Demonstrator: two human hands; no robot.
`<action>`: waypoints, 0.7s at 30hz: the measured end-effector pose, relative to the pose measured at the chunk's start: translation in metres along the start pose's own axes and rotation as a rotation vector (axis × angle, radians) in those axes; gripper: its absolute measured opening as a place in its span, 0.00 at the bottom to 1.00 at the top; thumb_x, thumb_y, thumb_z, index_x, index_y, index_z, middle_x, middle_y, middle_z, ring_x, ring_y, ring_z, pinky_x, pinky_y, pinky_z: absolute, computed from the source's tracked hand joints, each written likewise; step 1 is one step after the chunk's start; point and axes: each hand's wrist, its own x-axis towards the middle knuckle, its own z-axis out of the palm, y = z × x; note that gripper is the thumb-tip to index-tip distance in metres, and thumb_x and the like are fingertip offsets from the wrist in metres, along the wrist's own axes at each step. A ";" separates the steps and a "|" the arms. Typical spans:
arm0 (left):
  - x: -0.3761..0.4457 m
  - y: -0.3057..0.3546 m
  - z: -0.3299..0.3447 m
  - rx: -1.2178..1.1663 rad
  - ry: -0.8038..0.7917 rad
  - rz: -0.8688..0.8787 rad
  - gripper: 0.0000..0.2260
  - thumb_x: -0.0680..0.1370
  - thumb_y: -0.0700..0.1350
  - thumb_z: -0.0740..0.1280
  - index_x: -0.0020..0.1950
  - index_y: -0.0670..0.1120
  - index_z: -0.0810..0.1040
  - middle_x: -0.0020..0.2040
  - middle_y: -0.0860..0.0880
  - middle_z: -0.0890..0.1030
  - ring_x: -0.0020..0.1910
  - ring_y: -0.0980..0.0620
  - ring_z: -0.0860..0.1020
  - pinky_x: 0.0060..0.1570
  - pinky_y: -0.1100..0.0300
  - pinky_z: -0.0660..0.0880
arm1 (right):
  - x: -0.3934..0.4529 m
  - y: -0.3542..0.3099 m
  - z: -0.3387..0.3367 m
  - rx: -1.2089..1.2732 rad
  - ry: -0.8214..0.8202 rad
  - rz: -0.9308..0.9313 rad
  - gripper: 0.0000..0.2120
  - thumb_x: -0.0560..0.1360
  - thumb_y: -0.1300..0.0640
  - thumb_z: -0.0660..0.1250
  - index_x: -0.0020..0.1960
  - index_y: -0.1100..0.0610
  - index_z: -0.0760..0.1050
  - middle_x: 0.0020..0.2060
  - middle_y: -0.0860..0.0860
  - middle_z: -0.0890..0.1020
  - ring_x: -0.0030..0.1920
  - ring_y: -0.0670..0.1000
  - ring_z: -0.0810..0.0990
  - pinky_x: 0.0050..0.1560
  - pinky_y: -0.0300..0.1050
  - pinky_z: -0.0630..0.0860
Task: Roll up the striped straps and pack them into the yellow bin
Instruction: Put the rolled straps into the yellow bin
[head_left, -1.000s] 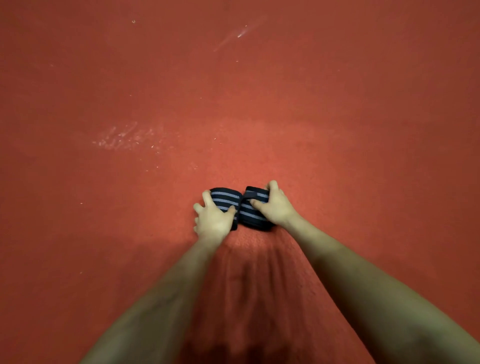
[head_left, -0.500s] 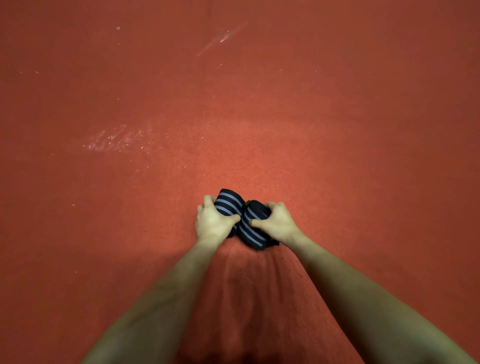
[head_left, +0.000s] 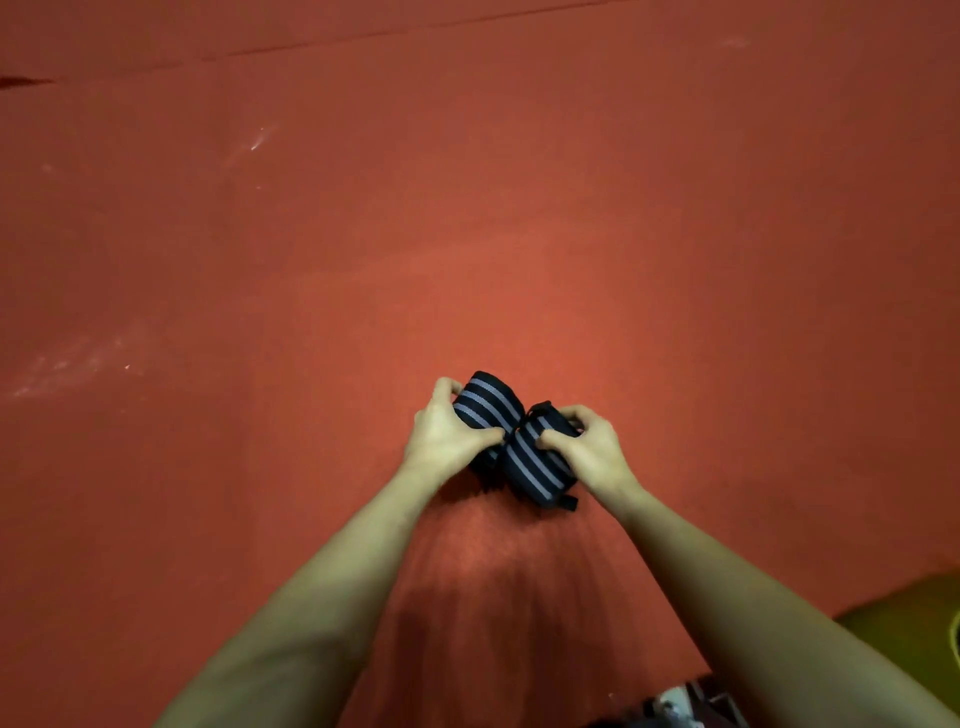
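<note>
A red mat (head_left: 519, 234) filled the view, a yellow bin (head_left: 904, 629) edging in at 4 o'clock. Just below centre, 2 rolled striped straps (head_left: 514, 447) touched, the left hand (head_left: 447, 436) and right hand (head_left: 587, 452) each clasping 1, probably keeping the rolls tight for packing.

This looks like a gym or exercise room, though little of it shows. Nearly the whole view is a red, finely grained floor mat (head_left: 519, 208), scuffed with pale chalky marks (head_left: 67, 364) at the left and crossed by a thin seam (head_left: 363, 36) near the top. The rolled black straps with grey stripes (head_left: 514, 447) resemble lifting wraps. A dull yellow surface (head_left: 904, 623) shows at the lower right corner.
</note>
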 end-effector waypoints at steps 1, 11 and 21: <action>-0.004 0.015 0.017 0.032 -0.036 0.042 0.25 0.64 0.46 0.77 0.55 0.51 0.68 0.46 0.53 0.79 0.41 0.58 0.78 0.34 0.72 0.71 | -0.007 0.007 -0.023 0.027 0.027 0.000 0.09 0.69 0.65 0.71 0.48 0.57 0.77 0.40 0.49 0.81 0.41 0.47 0.80 0.42 0.40 0.78; -0.074 0.155 0.240 0.188 -0.370 0.386 0.27 0.61 0.49 0.76 0.55 0.57 0.67 0.50 0.51 0.77 0.47 0.49 0.79 0.46 0.49 0.79 | -0.101 0.124 -0.263 0.256 0.512 0.025 0.08 0.69 0.68 0.69 0.46 0.61 0.77 0.39 0.52 0.78 0.41 0.50 0.76 0.41 0.42 0.73; -0.171 0.235 0.461 0.354 -0.778 0.688 0.23 0.63 0.47 0.75 0.54 0.56 0.70 0.45 0.55 0.76 0.43 0.52 0.77 0.42 0.53 0.78 | -0.213 0.257 -0.423 0.328 1.013 0.190 0.20 0.63 0.52 0.67 0.54 0.55 0.72 0.42 0.52 0.76 0.44 0.53 0.76 0.45 0.50 0.73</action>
